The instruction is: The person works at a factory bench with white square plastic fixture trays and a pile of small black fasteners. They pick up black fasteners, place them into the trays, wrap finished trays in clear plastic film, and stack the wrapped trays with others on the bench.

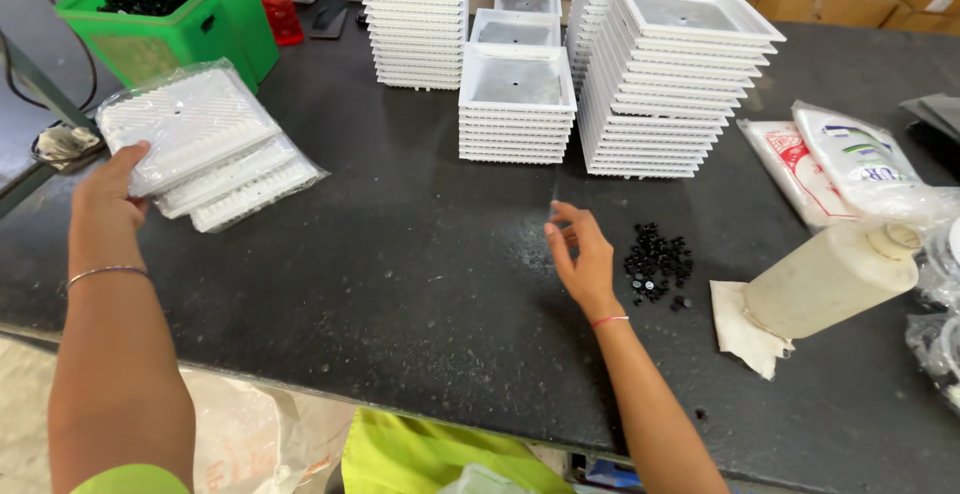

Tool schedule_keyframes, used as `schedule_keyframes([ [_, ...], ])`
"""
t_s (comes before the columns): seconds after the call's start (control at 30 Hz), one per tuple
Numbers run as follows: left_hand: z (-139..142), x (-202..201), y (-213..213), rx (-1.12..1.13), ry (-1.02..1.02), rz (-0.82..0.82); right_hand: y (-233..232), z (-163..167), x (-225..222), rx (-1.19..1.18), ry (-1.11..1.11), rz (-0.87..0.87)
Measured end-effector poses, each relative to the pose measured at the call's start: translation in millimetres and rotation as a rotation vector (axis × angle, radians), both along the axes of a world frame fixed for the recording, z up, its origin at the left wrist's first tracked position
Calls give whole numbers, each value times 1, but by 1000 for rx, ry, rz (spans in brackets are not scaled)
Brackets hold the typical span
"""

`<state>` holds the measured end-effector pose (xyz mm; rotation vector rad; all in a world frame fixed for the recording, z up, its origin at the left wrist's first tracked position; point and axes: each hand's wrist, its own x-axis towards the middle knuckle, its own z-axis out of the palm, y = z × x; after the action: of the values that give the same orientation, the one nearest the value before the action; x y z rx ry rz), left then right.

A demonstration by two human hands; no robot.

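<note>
1. Two bare hands were over the dark worktop [400,284], and the left hand [108,199] sat at its left edge, thumb and fingers closed on the near corner of a plastic-wrapped bundle of white trays [205,144]. That bundle lay tilted, with the lower trays sliding out toward the middle; a pull by one corner could well have split the wrap or fanned the trays across the surface.

2. Just beyond it, near the far left corner, stood a green bin [150,29] holding small black pieces. It looked stable, though a swung bundle might have clipped it.

3. Toward the middle, the right hand [580,259] hovered above the worktop, fingers loosely spread and half curled, holding nothing I could make out. Behind it rose stacks of white square trays [515,104], the tallest ones at the far edge, and a careless reach could have toppled them.

4. Just right of that hand lay a loose pile of small black caps [658,264]. A sweep of the wrist could have scattered them.

5. Near the right edge, a pale plastic bottle [835,274] lay on its side on a cloth [745,334], close to the caps; it might have rolled or leaked.
</note>
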<state>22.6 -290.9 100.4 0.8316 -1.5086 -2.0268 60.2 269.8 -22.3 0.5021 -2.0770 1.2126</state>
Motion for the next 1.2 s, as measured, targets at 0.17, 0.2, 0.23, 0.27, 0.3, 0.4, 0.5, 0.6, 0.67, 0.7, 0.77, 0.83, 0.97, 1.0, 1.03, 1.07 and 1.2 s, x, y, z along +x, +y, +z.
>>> schedule_keyframes([
  [0.17,5,-8,-2,-59,-107,69,-1,6,-2,20,-131,-33],
  [0.2,5,-8,-3,-76,-83,61,0,5,-4,-3,-111,-31],
  [0.23,6,-10,-2,-92,-64,51,2,4,-5,-26,-95,-31],
  [0.27,5,-11,-1,-109,-47,38,3,2,-5,-35,-106,-30],
  [0.3,5,-12,0,-74,50,-5,4,1,-7,-44,-114,-29],
  [0.4,7,-12,1,30,258,-117,5,-3,-8,-43,-134,-27],
  [0.5,8,-14,6,74,289,-139,3,-4,-9,-42,-150,-20],
  [0.6,8,-18,17,-38,305,-52,2,-3,-9,-37,-160,-16],
  [0.67,6,-19,24,-143,337,-32,2,-4,-10,-31,-163,-6],
  [0.7,5,-19,30,-163,361,-77,2,-6,-12,-28,-167,3],
  [0.77,-5,-15,43,-203,392,-161,1,-12,-13,-55,-214,37],
  [0.83,-18,-13,61,-103,386,-261,-1,-20,-19,-105,-303,96],
  [0.97,-57,-4,123,159,500,-559,-3,-38,-30,-251,-445,235],
  [1.0,-68,2,142,201,451,-551,-1,-41,-33,-253,-456,227],
  [1.03,-75,5,160,242,408,-549,2,-43,-35,-255,-460,214],
  [1.07,-81,7,179,254,391,-550,5,-45,-37,-267,-444,215],
  [1.2,-95,19,238,248,372,-548,14,-47,-40,-295,-403,175],
])
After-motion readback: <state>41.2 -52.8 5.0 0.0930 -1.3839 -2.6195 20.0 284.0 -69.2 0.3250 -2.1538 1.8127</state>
